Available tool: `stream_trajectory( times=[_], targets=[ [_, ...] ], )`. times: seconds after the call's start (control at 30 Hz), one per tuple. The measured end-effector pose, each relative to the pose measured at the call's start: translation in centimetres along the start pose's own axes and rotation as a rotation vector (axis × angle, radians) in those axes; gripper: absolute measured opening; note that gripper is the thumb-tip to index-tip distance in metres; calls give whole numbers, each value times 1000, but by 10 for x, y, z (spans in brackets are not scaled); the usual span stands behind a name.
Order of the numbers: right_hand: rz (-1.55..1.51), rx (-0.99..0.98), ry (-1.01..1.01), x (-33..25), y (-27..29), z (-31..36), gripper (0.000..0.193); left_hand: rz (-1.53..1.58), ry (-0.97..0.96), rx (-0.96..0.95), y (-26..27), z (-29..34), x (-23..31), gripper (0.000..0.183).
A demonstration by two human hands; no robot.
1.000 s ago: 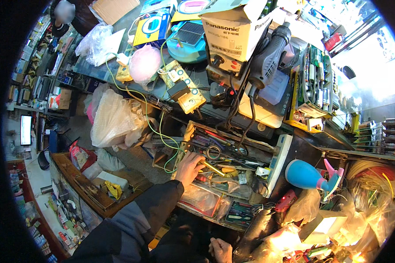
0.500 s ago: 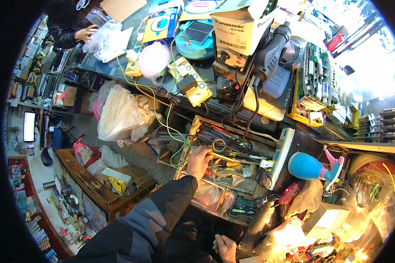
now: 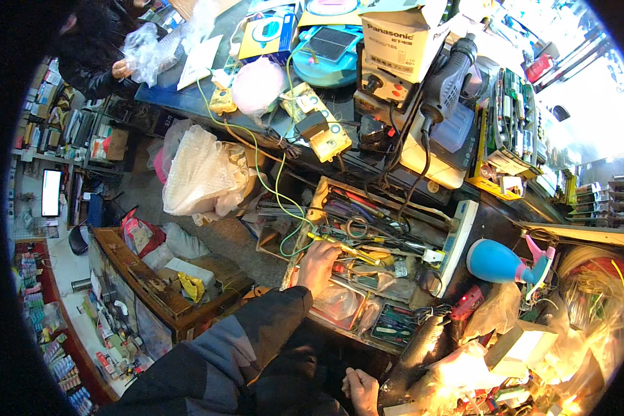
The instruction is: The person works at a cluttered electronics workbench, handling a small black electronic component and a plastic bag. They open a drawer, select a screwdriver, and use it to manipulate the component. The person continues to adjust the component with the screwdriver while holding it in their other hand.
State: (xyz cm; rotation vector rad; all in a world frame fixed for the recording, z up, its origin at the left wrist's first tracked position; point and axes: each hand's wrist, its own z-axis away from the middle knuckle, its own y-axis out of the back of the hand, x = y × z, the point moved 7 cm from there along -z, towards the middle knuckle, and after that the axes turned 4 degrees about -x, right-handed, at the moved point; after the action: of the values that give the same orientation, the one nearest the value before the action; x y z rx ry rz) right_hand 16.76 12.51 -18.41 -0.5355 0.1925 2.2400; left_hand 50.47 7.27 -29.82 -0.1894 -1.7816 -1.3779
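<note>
Gripping yellow rod [image 3: 360, 255]: left fingers [image 3: 325, 252], at drawer [image 3: 318, 202] of mixed tools [image 3: 385, 240].

The top right corner is flooded with strong white light, and the shapes there are washed out. At the lower right, crumpled clear plastic bags [image 3: 454, 381] are lit in warm yellow, with some spots turned plain white. At the left, a tall white glowing panel [image 3: 50, 193] is shown as a blank patch. The left fingers [image 3: 324, 251] are lit well, but deep shadow is cast below the open wooden drawer [image 3: 319, 200]. A person in dark clothes [image 3: 93, 48] is partly hidden by gloom. Straight edges are bent near the round black rim, and tiny things there are blurred.
</note>
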Motion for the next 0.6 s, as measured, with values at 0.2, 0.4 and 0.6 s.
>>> stream_trajectory(
  times=[0.2,0.4,0.6],
  targets=[
    [14,16,-27,-3,-2,-2,39,-104,49,-16,-4,-1,0,22],
    [20,17,-28,-2,-1,-4,40,-138,104,-13,-13,-24,-5,25],
    [-11,5,-40,6,3,-4,39,-16,36,72,-6,-42,-12,20]
  ],
)
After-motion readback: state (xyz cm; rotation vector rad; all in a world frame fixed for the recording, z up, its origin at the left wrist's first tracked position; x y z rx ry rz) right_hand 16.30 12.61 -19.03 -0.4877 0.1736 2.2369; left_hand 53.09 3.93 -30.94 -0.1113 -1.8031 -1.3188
